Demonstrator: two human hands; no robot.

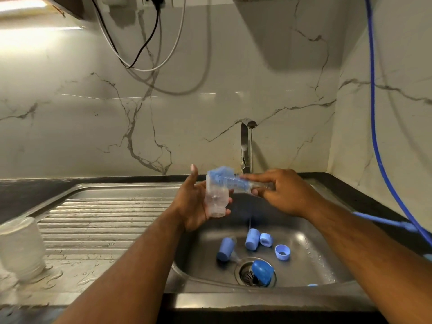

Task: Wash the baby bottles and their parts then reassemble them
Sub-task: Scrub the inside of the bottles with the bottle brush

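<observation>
Two hands work over the sink (304, 265): the left hand (191, 202) curls round the clear bottle (216, 199), and the right hand (282, 192) pinches the brush (222, 175) by its handle, bristles at the bottle's top, just above the left grip. Better to hold the bottle steady and twist the brush fully inside.

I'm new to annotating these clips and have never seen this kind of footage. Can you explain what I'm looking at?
There is no machine here. A person wears one camera on the head, so you look down along their own arms at a steel sink. The left hand grips a clear bottle. The right hand pinches the handle of a brush, whose blue bristles are at the bottle's upper end. Several blue bottle parts lie in the basin, and a darker blue piece sits over the drain. A clear container stands on the wet drainboard. The tap rises behind.
</observation>
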